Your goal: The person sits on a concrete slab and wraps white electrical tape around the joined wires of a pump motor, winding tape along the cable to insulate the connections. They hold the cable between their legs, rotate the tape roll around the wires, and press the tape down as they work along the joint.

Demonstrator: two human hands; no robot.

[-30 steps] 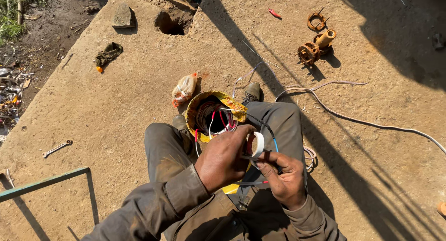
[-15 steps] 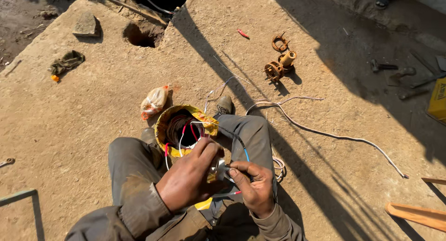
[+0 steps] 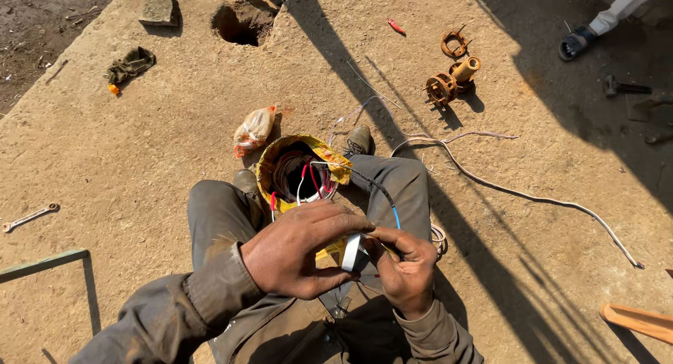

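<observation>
White tape roll [image 3: 350, 252] pinched between left hand [image 3: 298, 255] and right hand [image 3: 403, 269] fingers; yellow-wrapped motor [image 3: 298, 171] beside, seemingly wired.

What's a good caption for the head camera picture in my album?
Seated on sunlit concrete, both hands, left hand and right hand, pinch a white tape roll above a yellow-wrapped motor full of wires.

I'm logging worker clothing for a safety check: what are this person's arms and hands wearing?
Both hands are bare: no gloves, rings or watch show on the left hand or the right hand. Both arms wear long grey-brown sleeves, dusty and stained, with ribbed cuffs at the wrists.
</observation>
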